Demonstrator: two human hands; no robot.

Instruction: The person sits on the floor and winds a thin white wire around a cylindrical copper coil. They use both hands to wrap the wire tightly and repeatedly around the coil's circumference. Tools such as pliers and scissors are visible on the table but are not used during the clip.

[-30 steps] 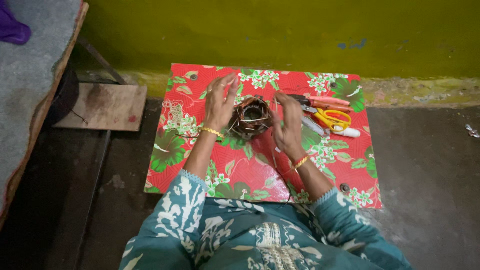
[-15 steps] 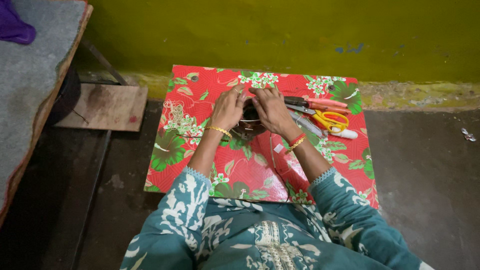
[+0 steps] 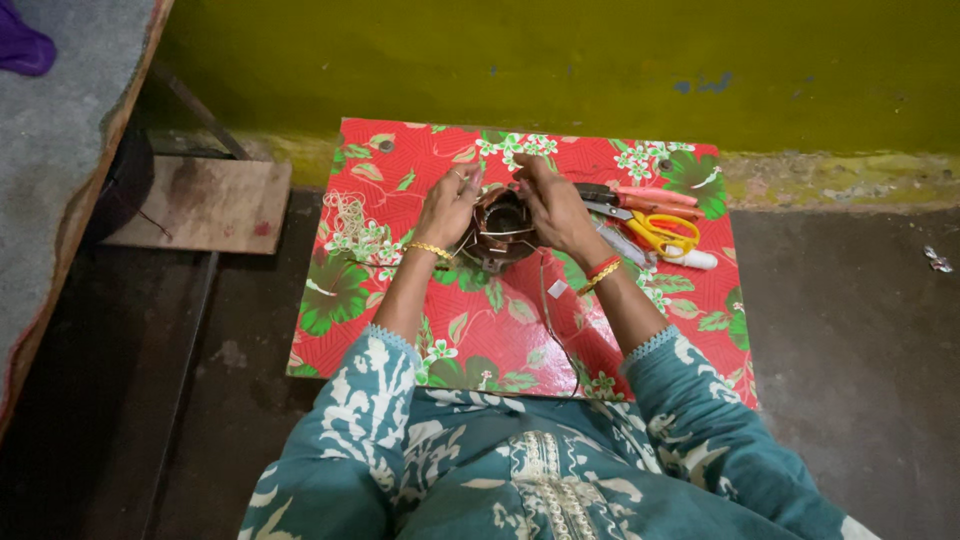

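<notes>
Copper-wound coil (image 3: 500, 226) between left hand (image 3: 448, 206) and right hand (image 3: 553, 204), both touching.

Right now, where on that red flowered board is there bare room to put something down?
The red flowered board is bare along its left side, beside the left hand, and along the near edge between the forearms. The right side is crowded: yellow-handled scissors and pliers lie beside the right hand, and both hands hold the copper-wound coil at the middle.
</notes>
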